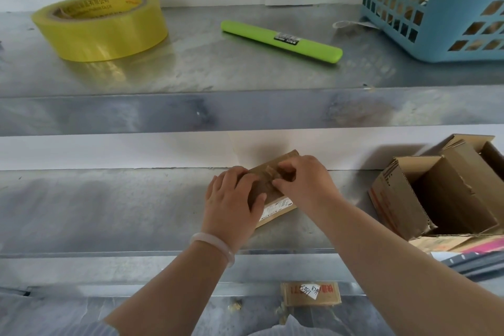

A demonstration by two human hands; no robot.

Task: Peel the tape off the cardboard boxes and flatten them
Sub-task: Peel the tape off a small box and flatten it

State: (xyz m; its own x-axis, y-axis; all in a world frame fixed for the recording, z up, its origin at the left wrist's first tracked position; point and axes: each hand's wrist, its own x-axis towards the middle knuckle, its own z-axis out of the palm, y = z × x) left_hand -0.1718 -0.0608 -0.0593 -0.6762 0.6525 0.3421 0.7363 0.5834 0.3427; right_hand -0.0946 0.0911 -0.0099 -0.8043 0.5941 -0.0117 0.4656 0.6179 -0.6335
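Holding small brown cardboard box (272, 191) down on the lower grey metal shelf (109, 207), both bare hands on it. Left grip (231, 199), pale bangle (215, 244) on its wrist, clamps the box's left side: fingers curled over the far edge, thumb pressed on the top face. Right grip (305, 183) sits on the box's right half, fingertips drawn together, pinching at the strip of tape (270, 172) on the box top. Cannot tell whether the strip end is lifted off the cardboard. Box lies flat and angled, far end near the white back wall (109, 150), white printed label (278, 206) at its near end just beside the left thumb

Right of the box, well apart, same shelf: cluster of open brown cardboard boxes (436, 199), flaps up

Above the box, on the upper metal shelf (191, 71):
- up-left: yellow roll of packing tape (101, 26)
- roughly straight above: lime green plastic stick-shaped tool (281, 42) with a black label
- up-right: light blue plastic lattice basket (436, 8)

Below the box, next level down: flat piece of brown cardboard (311, 293) with a handwritten white sticker
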